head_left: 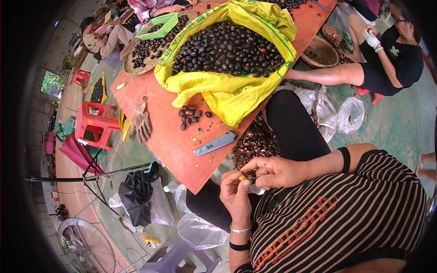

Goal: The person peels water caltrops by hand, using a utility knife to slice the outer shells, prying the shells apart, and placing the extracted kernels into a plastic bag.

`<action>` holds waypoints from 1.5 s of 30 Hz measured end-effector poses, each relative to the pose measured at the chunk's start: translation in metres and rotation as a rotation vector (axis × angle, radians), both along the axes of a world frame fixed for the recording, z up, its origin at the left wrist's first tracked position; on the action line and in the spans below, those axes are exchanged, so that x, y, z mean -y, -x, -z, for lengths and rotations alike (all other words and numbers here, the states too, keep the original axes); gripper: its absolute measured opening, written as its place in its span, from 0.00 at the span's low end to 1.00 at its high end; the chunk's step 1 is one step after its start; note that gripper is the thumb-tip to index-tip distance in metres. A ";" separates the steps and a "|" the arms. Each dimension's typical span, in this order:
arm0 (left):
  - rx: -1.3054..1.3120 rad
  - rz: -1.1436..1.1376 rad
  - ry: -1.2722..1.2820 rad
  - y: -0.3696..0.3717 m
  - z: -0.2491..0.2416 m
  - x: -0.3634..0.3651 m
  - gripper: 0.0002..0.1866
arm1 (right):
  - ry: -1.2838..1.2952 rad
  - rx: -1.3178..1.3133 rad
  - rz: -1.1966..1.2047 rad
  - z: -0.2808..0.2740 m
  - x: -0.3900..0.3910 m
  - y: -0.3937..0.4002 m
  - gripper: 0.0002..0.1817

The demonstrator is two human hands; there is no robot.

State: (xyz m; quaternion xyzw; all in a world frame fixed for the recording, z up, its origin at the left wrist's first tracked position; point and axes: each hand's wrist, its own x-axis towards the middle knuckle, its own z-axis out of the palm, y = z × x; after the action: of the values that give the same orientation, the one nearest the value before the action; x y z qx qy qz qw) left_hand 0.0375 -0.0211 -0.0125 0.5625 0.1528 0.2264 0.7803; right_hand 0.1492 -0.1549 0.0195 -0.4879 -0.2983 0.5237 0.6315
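The left hand (236, 196) and right hand (283, 173) pinch a small, yellowish, rounded piece (242, 177) near the flat red-orange surface (170, 152); it seems light, firm, best held by its sides.

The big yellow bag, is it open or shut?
Open. The yellow bag's mouth is spread wide on the red table, and you can see the dark nut-like things piled up inside.
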 end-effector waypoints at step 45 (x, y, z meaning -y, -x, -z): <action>-0.323 -0.120 0.032 -0.068 0.011 -0.109 0.10 | 0.436 -0.219 0.182 0.061 -0.004 -0.051 0.27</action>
State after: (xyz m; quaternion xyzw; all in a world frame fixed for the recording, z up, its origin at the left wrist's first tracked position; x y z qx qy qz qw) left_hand 0.1057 0.0875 -0.0240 0.5689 0.3129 0.1766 0.7397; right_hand 0.1997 -0.1512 -0.0418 -0.5777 -0.0629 0.5665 0.5843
